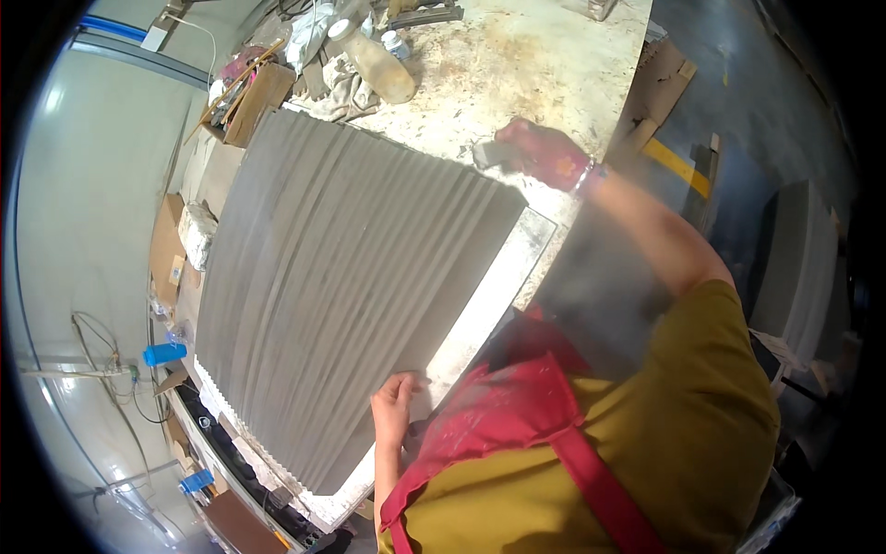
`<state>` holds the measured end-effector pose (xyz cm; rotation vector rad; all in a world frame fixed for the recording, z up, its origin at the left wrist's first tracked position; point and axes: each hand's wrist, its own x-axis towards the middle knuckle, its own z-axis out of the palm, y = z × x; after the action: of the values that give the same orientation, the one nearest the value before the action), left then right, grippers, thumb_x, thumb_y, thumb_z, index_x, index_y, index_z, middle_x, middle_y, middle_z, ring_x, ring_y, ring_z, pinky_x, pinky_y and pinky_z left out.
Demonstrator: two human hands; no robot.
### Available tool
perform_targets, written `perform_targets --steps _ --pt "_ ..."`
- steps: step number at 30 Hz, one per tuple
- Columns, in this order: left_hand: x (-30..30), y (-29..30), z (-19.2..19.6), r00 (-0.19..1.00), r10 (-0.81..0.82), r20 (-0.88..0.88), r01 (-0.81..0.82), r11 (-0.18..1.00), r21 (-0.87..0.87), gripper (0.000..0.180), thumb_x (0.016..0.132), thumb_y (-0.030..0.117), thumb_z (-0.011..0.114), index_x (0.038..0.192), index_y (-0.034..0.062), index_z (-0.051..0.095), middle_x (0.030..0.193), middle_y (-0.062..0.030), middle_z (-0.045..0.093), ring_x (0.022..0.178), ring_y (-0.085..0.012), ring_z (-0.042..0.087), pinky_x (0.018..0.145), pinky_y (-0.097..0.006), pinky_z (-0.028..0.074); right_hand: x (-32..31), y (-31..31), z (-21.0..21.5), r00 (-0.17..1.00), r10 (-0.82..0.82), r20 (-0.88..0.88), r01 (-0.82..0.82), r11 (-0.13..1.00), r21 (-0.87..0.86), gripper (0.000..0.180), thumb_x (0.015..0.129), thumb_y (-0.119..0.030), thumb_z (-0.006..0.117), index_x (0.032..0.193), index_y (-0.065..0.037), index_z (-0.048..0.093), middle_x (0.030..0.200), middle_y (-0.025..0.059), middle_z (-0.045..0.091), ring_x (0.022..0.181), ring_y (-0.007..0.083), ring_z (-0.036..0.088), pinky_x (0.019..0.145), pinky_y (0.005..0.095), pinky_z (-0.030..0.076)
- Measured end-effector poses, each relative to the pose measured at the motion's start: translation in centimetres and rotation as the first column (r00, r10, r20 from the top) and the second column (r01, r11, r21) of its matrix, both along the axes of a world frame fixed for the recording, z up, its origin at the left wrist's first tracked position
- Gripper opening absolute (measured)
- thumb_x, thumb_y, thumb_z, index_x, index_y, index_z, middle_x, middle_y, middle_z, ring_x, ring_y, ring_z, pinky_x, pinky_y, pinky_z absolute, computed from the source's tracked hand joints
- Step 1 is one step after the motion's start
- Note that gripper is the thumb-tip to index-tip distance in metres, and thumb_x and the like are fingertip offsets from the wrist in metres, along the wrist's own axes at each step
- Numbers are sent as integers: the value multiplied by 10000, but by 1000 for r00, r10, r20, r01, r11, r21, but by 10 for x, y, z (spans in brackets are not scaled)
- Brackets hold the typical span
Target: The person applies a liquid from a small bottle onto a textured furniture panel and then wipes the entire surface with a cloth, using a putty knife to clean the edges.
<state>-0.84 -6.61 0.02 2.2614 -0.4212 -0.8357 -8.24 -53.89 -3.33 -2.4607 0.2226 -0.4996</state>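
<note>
A large grey panel (341,286) with ribs running along it lies on a white-dusted board before me. My right hand (549,155), in a reddish glove with a bracelet at the wrist, reaches to the panel's far right corner. Its fingers close around a small grey block (489,155), which is at the panel's end edge. My left hand (397,397) rests at the near long edge of the panel, fingers curled together; whatever they may hold is hidden.
Beyond the panel, the worktable (526,65) carries a cloudy bottle (374,63), a small white bottle (395,43) and a crumpled rag (346,95). A cardboard box (258,102) of tools stands at the far left. A blue bottle (164,355) is left of the panel.
</note>
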Motion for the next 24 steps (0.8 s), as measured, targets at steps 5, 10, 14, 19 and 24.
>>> perform_targets --steps 5,10,14,19,24 --pt "3 -6 3 997 35 -63 -34 999 12 195 913 136 549 943 -4 682 779 -55 694 734 -121 624 690 -274 487 7 8 -1 996 69 -56 -69 998 7 373 853 -142 591 1212 -128 493 1101 113 535 836 351 616 763 432 497" --pt "-1 -5 5 998 50 -47 -51 999 -11 210 921 147 542 945 -7 682 776 -55 693 725 -120 620 687 -274 488 3 6 10 998 -52 -27 53 998 35 353 846 -156 616 1181 -115 515 1105 73 550 878 287 603 768 382 487" --pt "1 -4 4 997 55 -57 -54 998 21 209 925 148 543 950 -7 682 786 -58 695 727 -122 626 688 -277 490 0 21 32 948 46 -313 30 972 234 318 868 -177 575 1177 -120 528 1100 60 552 932 279 595 812 378 481" --pt "1 -6 5 997 35 -68 -36 999 -9 220 935 165 547 953 -9 679 789 -61 697 728 -122 629 685 -277 491 8 17 11 991 37 -129 -17 988 155 349 859 -186 582 1190 -90 529 1136 65 543 980 280 580 854 360 470" --pt "-2 -7 7 998 46 -47 -46 999 -8 231 939 185 554 948 -10 678 786 -60 696 726 -119 627 681 -273 488 -10 21 21 990 -22 -140 71 933 353 356 878 -193 584 1219 -101 542 1154 96 540 1059 278 556 914 361 445"
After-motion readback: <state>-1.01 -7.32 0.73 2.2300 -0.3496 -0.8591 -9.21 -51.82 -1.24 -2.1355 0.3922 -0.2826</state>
